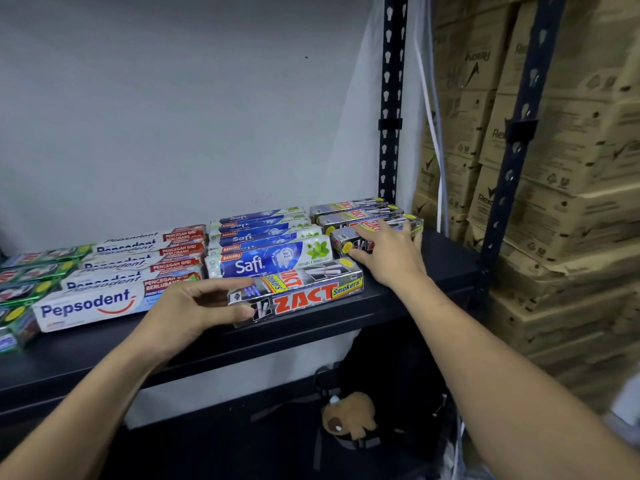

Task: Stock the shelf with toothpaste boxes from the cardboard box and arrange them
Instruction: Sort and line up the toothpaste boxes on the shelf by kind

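Left hand (pixel 194 306) grips Zact box (pixel 298 294); right hand (pixel 388 251) covers stack.

Four Zact boxes (pixel 298 292), five Safi boxes (pixel 273 261), perhaps five Pepsodent boxes (pixel 90 304).

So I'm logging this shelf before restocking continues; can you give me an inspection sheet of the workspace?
Surface: dark shelf, front strip bare.
Job's things: Pepsodent row, Safi row, Zact stack at right; one Zact box lies in front of the Safi row.
Clutter: green boxes at left edge.
Grippers: left hand holds the front Zact box's end; right hand rests on the Zact stack.
Cables: white cord behind upright.
Surroundings: stacked cartons, backpack below.
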Available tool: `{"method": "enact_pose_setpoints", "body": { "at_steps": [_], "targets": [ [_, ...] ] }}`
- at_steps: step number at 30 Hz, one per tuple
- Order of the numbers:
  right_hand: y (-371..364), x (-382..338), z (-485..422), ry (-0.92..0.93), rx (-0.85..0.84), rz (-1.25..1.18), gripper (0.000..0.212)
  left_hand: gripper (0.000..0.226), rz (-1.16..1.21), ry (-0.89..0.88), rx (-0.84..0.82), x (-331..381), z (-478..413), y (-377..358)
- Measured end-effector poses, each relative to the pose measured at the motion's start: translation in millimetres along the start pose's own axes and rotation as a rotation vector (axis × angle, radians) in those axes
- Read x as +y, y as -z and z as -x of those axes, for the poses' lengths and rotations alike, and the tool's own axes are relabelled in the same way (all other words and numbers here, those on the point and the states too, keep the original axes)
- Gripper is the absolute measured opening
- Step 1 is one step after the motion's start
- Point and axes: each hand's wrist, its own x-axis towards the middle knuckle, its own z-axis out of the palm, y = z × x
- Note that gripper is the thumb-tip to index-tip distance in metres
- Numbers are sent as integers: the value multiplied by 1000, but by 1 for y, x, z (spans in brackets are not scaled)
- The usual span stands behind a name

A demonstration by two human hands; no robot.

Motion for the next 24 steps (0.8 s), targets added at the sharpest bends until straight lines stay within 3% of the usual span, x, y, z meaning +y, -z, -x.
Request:
{"method": "enact_pose_setpoints", "body": {
  "at_steps": [9,19,24],
  "targets": [
    [-2,0,-1,32,-50,33,56,41,-8,-2,15,3,-5,-8],
    [-6,-1,-4,62,19,171,53,43,5,-9,17,5,-2,-10],
    [-6,2,-13,60,-48,84,54,42,-3,-25,17,6,0,-10]
  ]
}}
